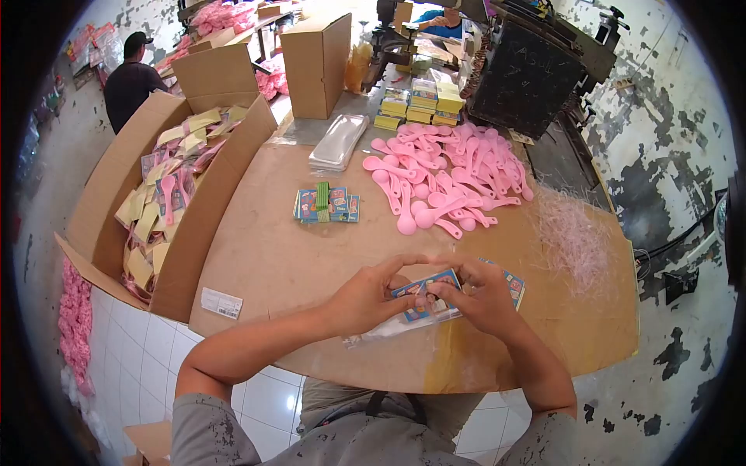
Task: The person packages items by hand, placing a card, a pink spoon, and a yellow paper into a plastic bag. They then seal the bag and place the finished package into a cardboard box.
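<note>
Close to the table's near edge, my left hand (pixel 377 292) and my right hand (pixel 483 293) meet over a blue printed card (pixel 416 313). The thumbs and fingers of both hands pinch it from either side, partly covering it. Under the hands lies a clear plastic bag (pixel 381 334), its end spread toward the left forearm. More printed cards (pixel 513 287) show just beyond my right hand. Farther up the table sits a banded bundle of blue cards (pixel 334 203) with a green strip around it. A large heap of pink plastic spoons (pixel 451 175) lies beyond my hands.
An open cardboard box (pixel 227 210) full of packed spoons stands at the left. Clear plastic sleeves (pixel 339 142) and yellow-edged card stacks (pixel 423 97) lie at the back, near a dark machine (pixel 528 70). Thin plastic strips (pixel 575 241) pile up right. A person (pixel 134 85) is at far left.
</note>
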The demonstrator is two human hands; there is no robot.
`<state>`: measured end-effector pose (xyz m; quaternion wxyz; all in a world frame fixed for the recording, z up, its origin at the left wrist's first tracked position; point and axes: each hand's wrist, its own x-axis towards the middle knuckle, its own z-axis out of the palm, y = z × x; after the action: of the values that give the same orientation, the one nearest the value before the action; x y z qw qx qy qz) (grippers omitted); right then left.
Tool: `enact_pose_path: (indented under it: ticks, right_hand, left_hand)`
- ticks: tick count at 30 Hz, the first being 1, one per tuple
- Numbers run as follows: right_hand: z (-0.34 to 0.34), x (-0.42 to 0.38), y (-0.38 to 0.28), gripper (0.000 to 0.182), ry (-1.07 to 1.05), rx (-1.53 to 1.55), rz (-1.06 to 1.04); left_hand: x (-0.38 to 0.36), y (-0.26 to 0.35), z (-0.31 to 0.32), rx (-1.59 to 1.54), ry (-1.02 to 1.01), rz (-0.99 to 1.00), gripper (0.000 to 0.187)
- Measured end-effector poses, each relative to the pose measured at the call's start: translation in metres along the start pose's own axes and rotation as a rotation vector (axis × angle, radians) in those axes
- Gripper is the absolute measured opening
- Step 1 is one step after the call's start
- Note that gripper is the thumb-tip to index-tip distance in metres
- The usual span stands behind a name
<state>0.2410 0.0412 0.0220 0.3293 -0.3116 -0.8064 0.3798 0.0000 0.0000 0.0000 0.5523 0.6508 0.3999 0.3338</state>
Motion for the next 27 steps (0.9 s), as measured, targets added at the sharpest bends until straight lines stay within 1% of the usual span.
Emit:
enact_pose_path:
  ticks: [2,5,8,11,14,17,20,23,26,27]
  right_hand:
    - [0.011,-0.001,0.002,0.032,0.198,0.475,0.232]
    - [0.001,-0.011,0.009,0.024,0.227,0.239,0.206]
    - [-0.006,-0.001,-0.011,0.024,-0.065,-0.05,-0.038]
    - [-0.017,0.018,0.017,0.026,-0.129,0.179,0.026]
    - [-0.035,0.059,0.033,0.028,0.084,-0.465,-0.097]
    - [-0.042,0.077,0.08,0.032,0.099,-0.747,-0.25]
    - [-0.044,0.083,0.081,0.032,0.019,-0.858,-0.242]
    - [-0.045,0.077,0.066,0.028,0.082,-0.887,-0.333]
    - [-0.048,0.055,0.033,0.022,0.048,-0.419,-0.07]
    - [-0.05,0.05,0.023,0.021,0.05,-0.378,-0.098]
  left_hand:
    - [0.001,-0.001,-0.001,-0.005,0.0,-0.014,0.061]
    - [0.005,-0.008,0.008,-0.253,0.143,0.091,0.06]
    - [0.0,0.0,-0.002,-0.249,0.115,0.0,0.056]
    - [0.001,-0.004,-0.001,-0.184,0.15,0.044,0.051]
    - [0.003,-0.002,-0.004,-0.275,0.179,0.065,0.042]
    - [0.004,-0.001,-0.008,-0.328,0.144,-0.013,0.037]
    - [0.007,-0.005,-0.013,-0.317,0.149,-0.016,0.033]
    - [0.008,-0.007,-0.015,-0.377,0.181,-0.017,0.033]
    - [0.007,-0.002,-0.017,-0.352,0.235,-0.012,0.034]
    - [0.007,-0.005,-0.016,-0.326,0.247,0.01,0.035]
